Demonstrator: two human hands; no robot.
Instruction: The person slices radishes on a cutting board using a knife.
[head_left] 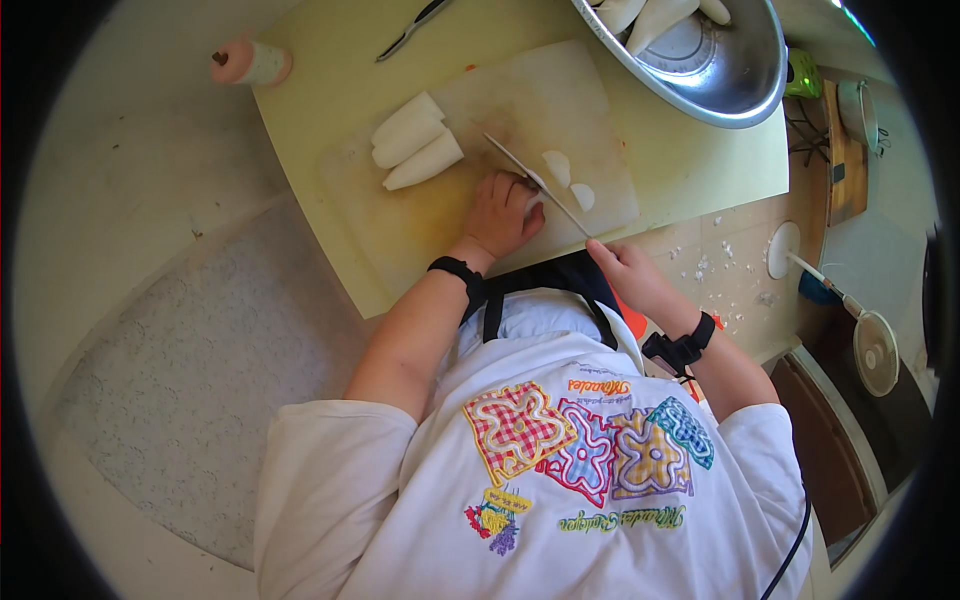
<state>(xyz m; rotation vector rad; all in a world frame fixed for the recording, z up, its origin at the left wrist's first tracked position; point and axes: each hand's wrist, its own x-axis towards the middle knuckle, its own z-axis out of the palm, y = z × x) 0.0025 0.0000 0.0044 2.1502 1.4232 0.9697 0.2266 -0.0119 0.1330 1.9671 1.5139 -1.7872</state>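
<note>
My right hand (632, 275) is closed round the handle of a knife (545, 188), whose blade slants up and left over the white cutting board (590, 90). Beside the blade, my left hand (505, 215) presses with bent fingers on a white vegetable piece (534, 203), mostly hidden beneath them. Two thin white slices (557, 168) lie just right of the blade. Several peeled white vegetable pieces (415, 140) rest side by side on the board, up and left of my left hand.
A metal bowl (735, 85) with white vegetables stands at the table's upper right. A dark-handled tool (412, 30) lies near the top edge, and a pink-capped bottle (250, 63) is at upper left. White scraps (703, 265) are scattered on the floor.
</note>
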